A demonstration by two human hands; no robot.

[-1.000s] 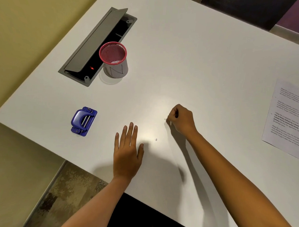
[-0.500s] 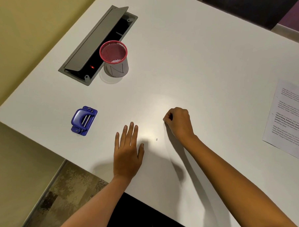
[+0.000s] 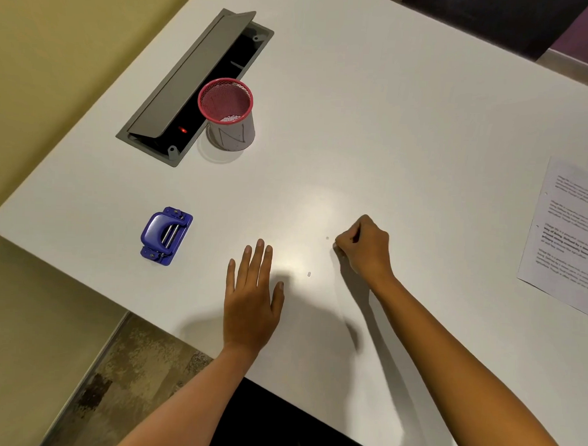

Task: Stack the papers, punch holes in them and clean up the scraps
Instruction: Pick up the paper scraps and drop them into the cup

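The right hand [image 3: 364, 247] has shifted slightly rightward, fingertips pinched at the table [image 3: 408, 120], on what cannot be told. The left hand [image 3: 252, 298] lies flat, fingers spread. Two scraps [image 3: 309, 274] lie between; they could scatter if brushed. Papers [image 3: 568, 231], hole punch [image 3: 165, 234] and mesh cup [image 3: 227, 113] stand well apart; nothing obstructs.

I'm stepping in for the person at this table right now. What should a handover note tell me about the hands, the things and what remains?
Left hand: flat on the table, open, holding nothing.
Right hand: fingers pinched together at the tabletop; whether they hold a scrap cannot be seen.
Things: hole punch near the left edge; mesh cup beside the open cable hatch, white scraps in its bottom; papers at the right edge, holes along their edge.
Done: punching, and some scraps binned.
Left: two loose scraps, one between the hands, one just by the right fingers; drop them in the cup.
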